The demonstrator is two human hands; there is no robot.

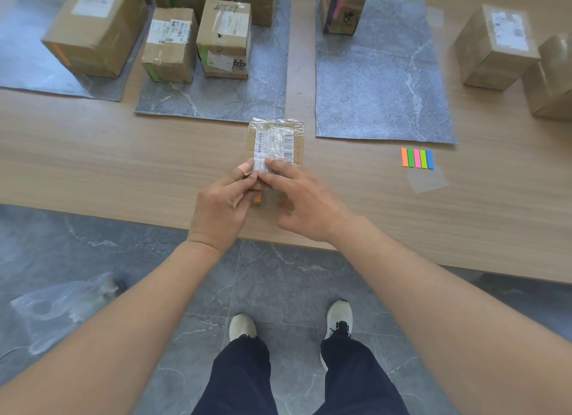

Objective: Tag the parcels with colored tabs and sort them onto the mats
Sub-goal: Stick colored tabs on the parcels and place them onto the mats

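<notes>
The parcel [276, 142] is lying on the bench [123, 154] before the mats [371, 80]. The left hand [221, 210] is pinching its near end, and straight fingers [278, 167] of the right hand [305, 204] are pressing down, probably seating an orange tab [256, 200].

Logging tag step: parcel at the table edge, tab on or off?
On, apparently: an orange tab shows on the near face of the parcel, between the left hand and right hand. Whether fully stuck, cannot tell.
</notes>
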